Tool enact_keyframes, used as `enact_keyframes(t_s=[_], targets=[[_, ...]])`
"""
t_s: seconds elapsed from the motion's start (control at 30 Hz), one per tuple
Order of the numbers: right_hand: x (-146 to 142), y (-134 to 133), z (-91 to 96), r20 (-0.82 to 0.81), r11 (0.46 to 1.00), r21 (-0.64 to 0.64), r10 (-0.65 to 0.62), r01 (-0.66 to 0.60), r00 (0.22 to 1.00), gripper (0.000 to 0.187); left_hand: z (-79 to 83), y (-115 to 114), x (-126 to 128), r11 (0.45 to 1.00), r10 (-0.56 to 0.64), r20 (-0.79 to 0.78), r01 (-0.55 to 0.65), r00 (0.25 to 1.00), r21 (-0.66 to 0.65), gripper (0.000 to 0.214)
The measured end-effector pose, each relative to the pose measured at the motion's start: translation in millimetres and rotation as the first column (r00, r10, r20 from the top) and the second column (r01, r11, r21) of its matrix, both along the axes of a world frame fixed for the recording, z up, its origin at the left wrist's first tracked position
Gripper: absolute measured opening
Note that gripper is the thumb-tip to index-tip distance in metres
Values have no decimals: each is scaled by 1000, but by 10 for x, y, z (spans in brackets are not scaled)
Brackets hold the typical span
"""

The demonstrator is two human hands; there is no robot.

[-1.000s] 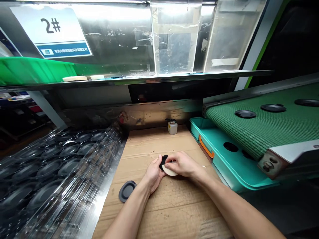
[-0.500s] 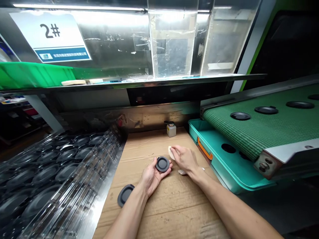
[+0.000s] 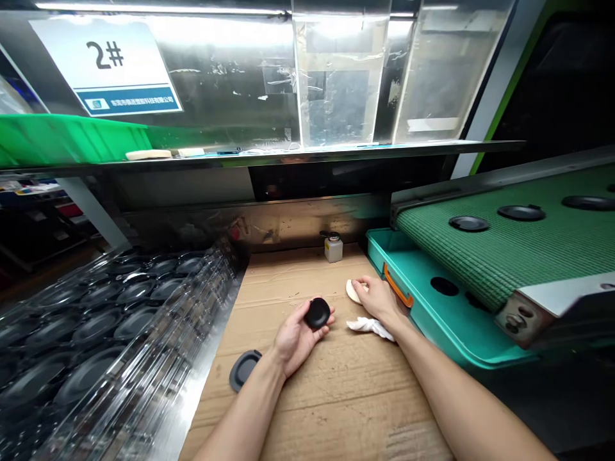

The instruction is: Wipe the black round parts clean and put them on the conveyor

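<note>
My left hand (image 3: 298,339) holds a small round black lid (image 3: 318,313) over the cardboard, palm up, with its fingers and thumb around the rim. To its right, my right hand (image 3: 377,297) pinches a white rounded pad (image 3: 353,291), whose far part sticks out past the fingertips. Just below that hand lies a crumpled white cloth (image 3: 369,327). Beside my left forearm a larger dark grey lid (image 3: 245,369) with a raised rim rests on the cardboard sheet (image 3: 317,410), partly behind the forearm.
A small white bottle (image 3: 333,248) stands at the cardboard's back. On the left are clear trays holding several black lids (image 3: 137,291). A teal bin (image 3: 461,349) sits at right, partly beneath a green conveyor belt (image 3: 480,256) carrying several black lids. A metal shelf (image 3: 269,160) crosses the back.
My right hand has moved right with the pad, away from the lid, uncovering more of the cloth. The lid in my left hand now shows a darker face. The view has shifted slightly.
</note>
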State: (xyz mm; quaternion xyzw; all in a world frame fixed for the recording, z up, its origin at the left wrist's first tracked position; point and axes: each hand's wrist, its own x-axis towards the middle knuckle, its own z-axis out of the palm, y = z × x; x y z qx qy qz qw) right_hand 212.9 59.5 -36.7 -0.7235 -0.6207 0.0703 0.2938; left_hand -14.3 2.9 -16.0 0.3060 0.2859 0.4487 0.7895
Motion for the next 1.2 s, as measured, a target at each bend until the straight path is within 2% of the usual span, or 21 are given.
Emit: enact_keyframes(t_s=[0.03,0.1,0.17,0.23,0.33,0.47,0.8,0.87,0.93,1.0,1.03,1.07,1.1,1.17,1.2], targets=[[0,0,-3,1,1000,-1,0,0,1000,39,-7,-19,27,994,79,-89,-71,993,86,50],[-4,-13,10,8,1000,-4,-1,1,1000,40,-15,-69,81,933,273,-246,-193,930,304,66],[-10,-33,35,8,1000,-7,0,1,1000,41,-10,-125,124,828,432,-336,-221,837,515,81],[-12,-48,58,2,1000,-11,3,-3,1000,41,10,-179,149,722,536,-368,-187,760,666,86],[-7,-54,71,5,1000,-11,14,-14,1000,40,49,-237,161,616,615,-381,-119,691,779,90],[1,-47,57,25,1000,-8,13,-13,1000,40,59,-261,156,571,632,-390,-62,669,819,96],[20,-25,15,34,999,-46,28,-26,999,42,-6,-213,139,641,620,-427,-111,658,759,102],[5,-45,57,55,997,-71,40,-36,998,43,-3,-218,146,654,612,-424,-125,668,746,101],[-7,-91,139,129,999,-36,35,-31,991,42,-5,-212,154,666,600,-412,-144,686,732,95],[0,-166,249,217,998,42,42,-52,975,41,-17,-175,155,699,589,-372,-220,718,681,86],[13,-212,307,238,994,37,94,-106,967,39,-25,-142,146,730,582,-339,-291,739,618,80],[32,-260,362,228,979,-27,201,-200,953,37,-33,-101,129,770,568,-296,-369,768,521,74],[52,-307,409,179,938,-142,340,-317,923,34,-38,-55,103,809,548,-239,-435,802,395,68],[70,-390,475,11,767,-382,562,-516,827,27,-40,36,29,875,479,-85,-467,874,126,56],[57,-423,495,-57,691,-447,613,-569,788,23,-35,74,-13,902,431,1,-431,902,20,50]])
